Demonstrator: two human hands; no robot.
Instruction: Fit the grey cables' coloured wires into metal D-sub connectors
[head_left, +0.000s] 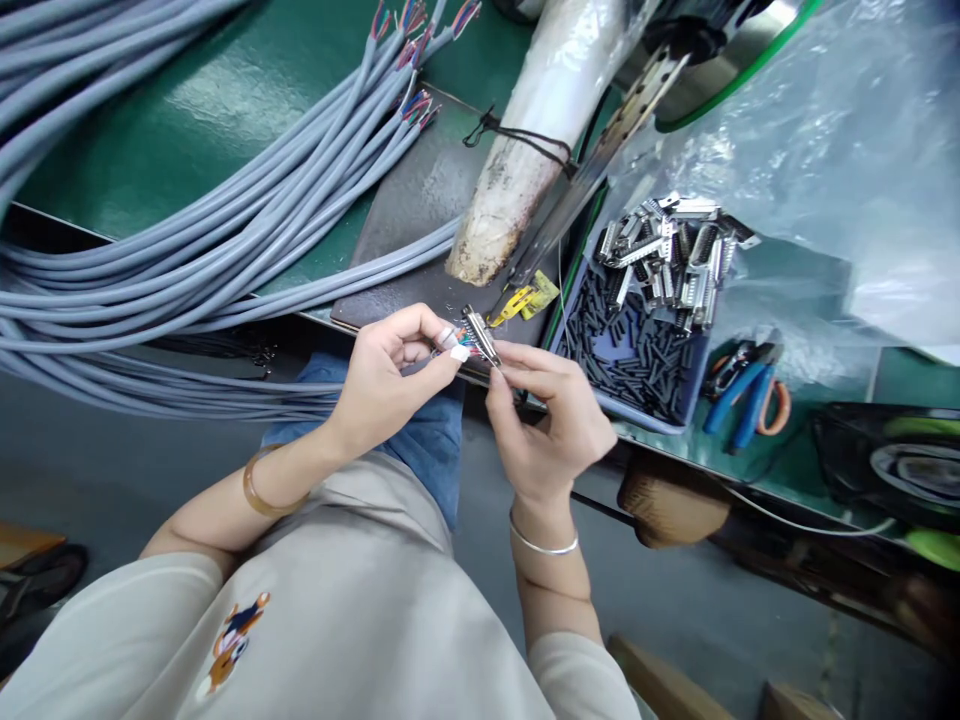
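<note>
My left hand (390,375) is closed around the end of a grey cable (414,367), whose coloured wires fan out at my taped fingertip. My right hand (551,410) pinches a small metal connector (480,335) against those wires. Both hands meet just in front of the bench edge, above my lap. A blue tray (694,385) to the right holds several metal connectors (671,255) and short black sleeves (634,350).
A thick bundle of grey cables (195,250) sweeps over the green bench (187,110) at left. A wrapped tube (525,170) and metal rail lean over a dark mat (416,215). Blue-handled pliers (739,395) and clear plastic sheeting (832,150) lie at right.
</note>
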